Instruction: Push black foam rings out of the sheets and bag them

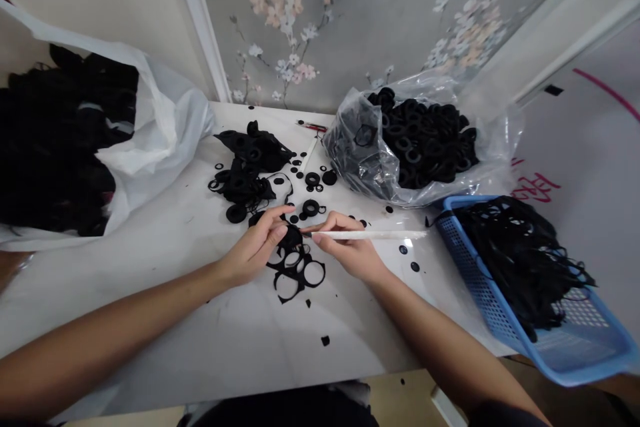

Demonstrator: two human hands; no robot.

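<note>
My left hand (256,245) is closed on a black die-cut sheet (301,273) with large round holes. The sheet's lower part spreads out on the white tabletop. A slim white stick-like tool (370,235) with a dark tip lies in the grip of my right hand (353,252) and points left. Its tip is close to the black piece by my left fingers; whether it touches cannot be made out. Beyond my hands are black rings (311,207), small black discs, and a heap of black cut pieces (255,153).
A white sack (173,140) full of black material stands at the left. Behind to the right sits a clear plastic bag (350,147) of black rings. A blue basket (590,347) with black strips overhangs the table's right edge. A red pen (314,126) lies near the wall.
</note>
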